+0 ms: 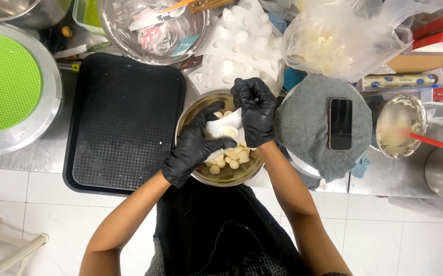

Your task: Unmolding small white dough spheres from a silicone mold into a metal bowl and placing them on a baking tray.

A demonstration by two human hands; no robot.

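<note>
1. Fingers first: both hands are in black gloves. The left hand point(193, 148) has its fingers curled under and around a small white flexible mould piece point(225, 127), and the right hand point(254, 110) has its fingers pinched down on the top edge of that same piece. So both are closed on it, not spread.

2. The mould piece sits between the two hands, right over the round steel bowl point(197, 110) at the counter's front edge. One pale round disc point(229, 132) shows sitting in it.

3. The bowl holds a heap of pale round discs point(231, 158), looks like white chocolate or similar.

4. Handling, my guess: the mould looks soft and bendy, probably silicone, and very light. It'll flop if held by one corner, so supporting it from below with one hand and pinching an edge with the other makes sense. The discs look brittle and a bit slick against gloves.

5. Around it: a black textured plastic tray point(124, 117) to the left, a stack of white dimpled mould sheets point(242, 51) behind, and a dark phone point(340, 124) lying on a grey cloth-covered round thing point(308, 128) to the right.
</note>
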